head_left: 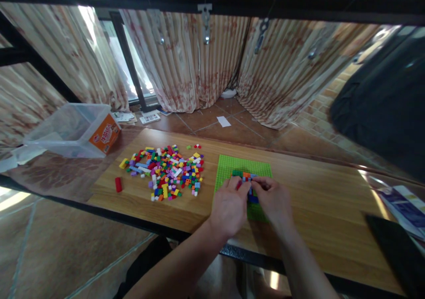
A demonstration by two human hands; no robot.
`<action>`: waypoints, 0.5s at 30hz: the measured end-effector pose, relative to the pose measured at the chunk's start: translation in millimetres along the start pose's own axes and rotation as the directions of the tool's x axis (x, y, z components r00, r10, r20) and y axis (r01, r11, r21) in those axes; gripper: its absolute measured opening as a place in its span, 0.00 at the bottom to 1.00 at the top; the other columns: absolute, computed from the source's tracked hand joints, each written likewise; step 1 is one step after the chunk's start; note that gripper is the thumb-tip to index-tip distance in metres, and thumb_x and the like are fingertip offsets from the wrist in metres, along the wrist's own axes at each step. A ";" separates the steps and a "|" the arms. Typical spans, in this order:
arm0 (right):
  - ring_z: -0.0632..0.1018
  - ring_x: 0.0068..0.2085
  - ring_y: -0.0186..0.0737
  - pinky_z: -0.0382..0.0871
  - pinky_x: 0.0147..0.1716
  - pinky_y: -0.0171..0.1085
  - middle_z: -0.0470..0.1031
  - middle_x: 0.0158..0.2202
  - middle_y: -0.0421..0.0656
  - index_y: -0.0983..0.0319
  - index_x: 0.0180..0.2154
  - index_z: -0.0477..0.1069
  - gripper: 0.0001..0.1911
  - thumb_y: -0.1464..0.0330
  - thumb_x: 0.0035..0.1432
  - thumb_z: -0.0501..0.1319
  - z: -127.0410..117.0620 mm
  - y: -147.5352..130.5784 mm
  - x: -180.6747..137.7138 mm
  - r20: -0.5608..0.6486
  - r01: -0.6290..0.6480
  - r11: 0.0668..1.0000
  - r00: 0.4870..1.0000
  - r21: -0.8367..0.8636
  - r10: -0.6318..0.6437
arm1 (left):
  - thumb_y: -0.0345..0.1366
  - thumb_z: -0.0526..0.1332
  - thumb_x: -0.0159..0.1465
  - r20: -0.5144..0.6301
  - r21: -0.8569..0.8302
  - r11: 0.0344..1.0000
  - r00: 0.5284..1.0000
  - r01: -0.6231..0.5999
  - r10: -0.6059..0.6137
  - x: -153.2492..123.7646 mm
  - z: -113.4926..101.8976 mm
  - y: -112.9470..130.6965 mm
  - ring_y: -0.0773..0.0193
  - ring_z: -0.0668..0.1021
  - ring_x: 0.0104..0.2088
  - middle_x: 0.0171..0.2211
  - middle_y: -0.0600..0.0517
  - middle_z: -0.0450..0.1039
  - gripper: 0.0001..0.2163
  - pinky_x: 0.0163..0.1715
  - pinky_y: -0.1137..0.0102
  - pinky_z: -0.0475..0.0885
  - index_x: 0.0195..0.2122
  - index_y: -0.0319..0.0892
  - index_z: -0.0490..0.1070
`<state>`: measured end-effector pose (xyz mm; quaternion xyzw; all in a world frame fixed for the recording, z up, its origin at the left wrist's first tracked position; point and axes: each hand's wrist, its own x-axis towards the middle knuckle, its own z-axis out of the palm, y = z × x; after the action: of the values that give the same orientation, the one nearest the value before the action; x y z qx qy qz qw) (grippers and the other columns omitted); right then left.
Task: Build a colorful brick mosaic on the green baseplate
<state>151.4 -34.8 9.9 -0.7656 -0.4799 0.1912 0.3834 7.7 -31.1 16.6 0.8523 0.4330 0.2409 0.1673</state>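
A green studded baseplate [244,162] lies on the wooden table, with a small structure of coloured building bricks [237,173] on its middle. Green, orange, red and blue bricks show between my fingers. My left hand [230,205] comes in over the plate's left part, fingers bent onto the structure. From the right, my right hand [275,201] pinches with thumb and forefinger at the structure's right side. Both hands cover much of the bricks, so what either one grips is hidden. A spread-out heap of loose bricks [171,170] lies left of the plate.
A single red brick [118,184] lies apart at the table's left. Beyond it stands a clear plastic bin [66,131] with an orange label. The wooden tabletop [318,193] extends right, towards a dark flat object [395,250] and printed papers [403,206]. Curtains [179,64] hang behind.
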 end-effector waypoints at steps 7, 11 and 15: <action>0.79 0.31 0.44 0.69 0.33 0.39 0.82 0.29 0.45 0.60 0.31 0.80 0.13 0.60 0.49 0.61 0.6 9.7 8.6 0.021 -0.029 0.998 0.999 0.047 0.028 | 0.30 0.54 0.67 0.063 0.170 0.985 0.998 -0.027 0.017 -7.5 5.1 14.3 0.53 0.74 0.48 0.50 0.44 0.70 0.14 0.44 0.58 0.77 0.52 0.39 0.69; 0.79 0.30 0.43 0.70 0.31 0.39 0.82 0.29 0.46 0.61 0.30 0.80 0.12 0.61 0.48 0.62 2.1 13.5 12.0 0.038 -0.050 0.994 0.998 0.100 0.046 | 0.30 0.54 0.67 0.081 0.228 0.974 0.997 -0.017 -0.002 -6.3 5.5 16.4 0.52 0.74 0.49 0.51 0.43 0.70 0.15 0.44 0.58 0.77 0.54 0.39 0.69; 0.79 0.30 0.43 0.70 0.31 0.39 0.82 0.29 0.45 0.61 0.29 0.80 0.12 0.61 0.47 0.63 2.4 13.7 13.4 0.035 -0.048 0.994 0.998 0.098 0.044 | 0.30 0.53 0.68 0.086 0.296 0.955 0.996 -0.007 -0.020 -6.1 8.5 20.4 0.52 0.74 0.49 0.52 0.42 0.71 0.15 0.42 0.60 0.79 0.54 0.39 0.70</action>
<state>164.2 -25.4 -1.1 -0.7532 -0.4583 0.2361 0.4084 22.7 -48.3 18.0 0.8761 0.4592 0.1351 0.0578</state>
